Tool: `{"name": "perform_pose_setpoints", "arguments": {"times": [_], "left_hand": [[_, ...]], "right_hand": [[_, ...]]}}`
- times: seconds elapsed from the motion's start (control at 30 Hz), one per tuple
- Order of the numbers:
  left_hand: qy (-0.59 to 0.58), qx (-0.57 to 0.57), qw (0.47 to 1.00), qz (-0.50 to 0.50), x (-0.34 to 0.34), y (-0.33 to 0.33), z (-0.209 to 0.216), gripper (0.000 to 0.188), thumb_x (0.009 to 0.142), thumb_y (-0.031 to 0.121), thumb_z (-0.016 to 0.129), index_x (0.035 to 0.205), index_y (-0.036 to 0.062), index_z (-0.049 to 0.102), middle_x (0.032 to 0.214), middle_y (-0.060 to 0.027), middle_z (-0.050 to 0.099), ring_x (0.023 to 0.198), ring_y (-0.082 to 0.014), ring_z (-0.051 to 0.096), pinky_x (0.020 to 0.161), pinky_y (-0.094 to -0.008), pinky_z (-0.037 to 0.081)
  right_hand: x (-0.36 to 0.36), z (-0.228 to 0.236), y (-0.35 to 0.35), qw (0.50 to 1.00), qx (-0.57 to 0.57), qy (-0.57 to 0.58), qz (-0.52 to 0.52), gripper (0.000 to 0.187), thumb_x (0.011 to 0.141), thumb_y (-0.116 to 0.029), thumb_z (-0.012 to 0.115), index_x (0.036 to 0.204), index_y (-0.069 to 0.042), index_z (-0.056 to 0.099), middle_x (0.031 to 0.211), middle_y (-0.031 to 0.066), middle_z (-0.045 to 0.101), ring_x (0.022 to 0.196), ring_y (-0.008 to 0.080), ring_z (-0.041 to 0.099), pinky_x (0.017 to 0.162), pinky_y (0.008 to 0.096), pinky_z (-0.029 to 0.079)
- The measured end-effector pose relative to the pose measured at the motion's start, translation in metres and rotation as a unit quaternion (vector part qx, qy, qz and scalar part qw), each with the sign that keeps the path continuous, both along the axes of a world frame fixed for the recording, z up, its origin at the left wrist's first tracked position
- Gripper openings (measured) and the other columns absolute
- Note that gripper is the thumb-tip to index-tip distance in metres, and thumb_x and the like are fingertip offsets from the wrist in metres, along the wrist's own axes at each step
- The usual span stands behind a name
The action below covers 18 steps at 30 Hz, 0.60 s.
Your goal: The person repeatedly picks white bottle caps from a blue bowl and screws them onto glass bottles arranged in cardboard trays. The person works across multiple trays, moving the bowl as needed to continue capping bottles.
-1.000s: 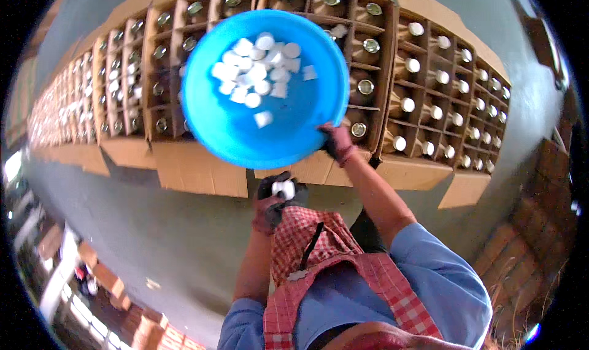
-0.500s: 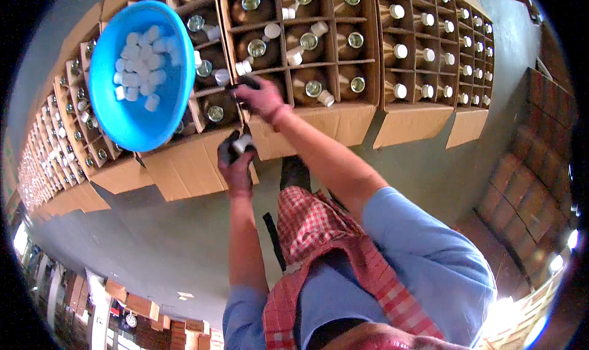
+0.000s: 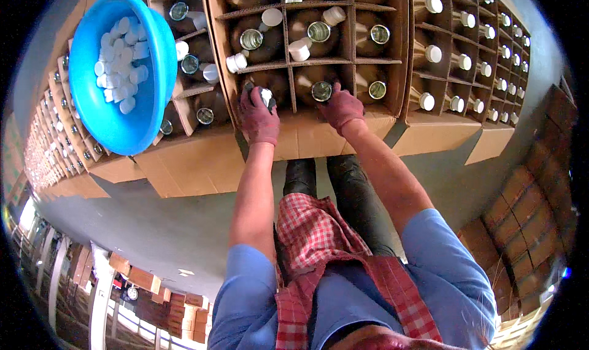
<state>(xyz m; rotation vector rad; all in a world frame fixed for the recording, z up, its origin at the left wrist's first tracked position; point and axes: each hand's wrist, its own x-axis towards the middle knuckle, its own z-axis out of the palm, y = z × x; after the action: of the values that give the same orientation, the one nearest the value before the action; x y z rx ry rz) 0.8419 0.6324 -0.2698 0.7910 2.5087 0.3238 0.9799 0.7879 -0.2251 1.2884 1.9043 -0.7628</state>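
Reaching into near row of box [image 3: 307, 135], L hand [image 3: 262, 117] has fingers curled round a white bit [image 3: 267, 96], betw. thumb & fingers; can't tell if it's a cap. R hand [image 3: 342, 109]: fingers bent at R edge of near mid bottle [image 3: 321, 92]; can't tell if gripping or just touching. Loose caps [image 3: 272, 17] lie by farther bottles; blue tub [image 3: 164, 49] w/ caps at far L.

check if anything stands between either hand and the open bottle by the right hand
An upright cardboard divider stands between the left hand and the open bottle; nothing visible stands between the right hand and that bottle.
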Motion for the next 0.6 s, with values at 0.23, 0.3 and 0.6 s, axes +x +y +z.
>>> {"name": "perform_pose_setpoints", "arguments": {"times": [0.23, 0.3, 0.6], "left_hand": [[0.062, -0.202, 0.973, -0.091, 0.004, 0.043, 0.036, 0.069, 0.074, 0.034, 0.068, 0.131, 0.0165, 0.035, 0.136, -0.0170, 0.031, 0.120, -0.0383, 0.037, 0.096, -0.0520, 0.033], [0.112, -0.237, 0.958, -0.118, 0.006, 0.040, 0.024, 0.064, 0.077, 0.033, 0.064, 0.131, 0.0154, 0.035, 0.135, -0.0179, 0.031, 0.120, -0.0389, 0.037, 0.096, -0.0526, 0.033], [0.015, -0.254, 0.959, -0.127, -0.002, 0.047, 0.031, 0.074, 0.075, 0.030, 0.066, 0.136, 0.0141, 0.029, 0.139, -0.0201, 0.026, 0.121, -0.0404, 0.036, 0.099, -0.0540, 0.030]], "right_hand": [[0.015, -0.003, 0.006, 1.000, 0.011, 0.028, 0.000, 0.075, 0.073, -0.052, 0.064, 0.127, -0.007, 0.037, 0.108, 0.0185, 0.057, 0.093, 0.0321, 0.062, 0.075, 0.0401, 0.052], [0.018, 0.014, -0.001, 0.995, 0.035, 0.080, -0.036, 0.071, 0.074, -0.044, 0.066, 0.129, -0.009, 0.039, 0.113, 0.0191, 0.055, 0.094, 0.0329, 0.061, 0.076, 0.0403, 0.051], [0.007, 0.015, -0.017, 0.959, 0.135, 0.222, 0.115, 0.040, 0.073, -0.013, 0.061, 0.113, -0.020, 0.058, 0.122, 0.0101, 0.052, 0.103, 0.0340, 0.050, 0.083, 0.0456, 0.043]]}}
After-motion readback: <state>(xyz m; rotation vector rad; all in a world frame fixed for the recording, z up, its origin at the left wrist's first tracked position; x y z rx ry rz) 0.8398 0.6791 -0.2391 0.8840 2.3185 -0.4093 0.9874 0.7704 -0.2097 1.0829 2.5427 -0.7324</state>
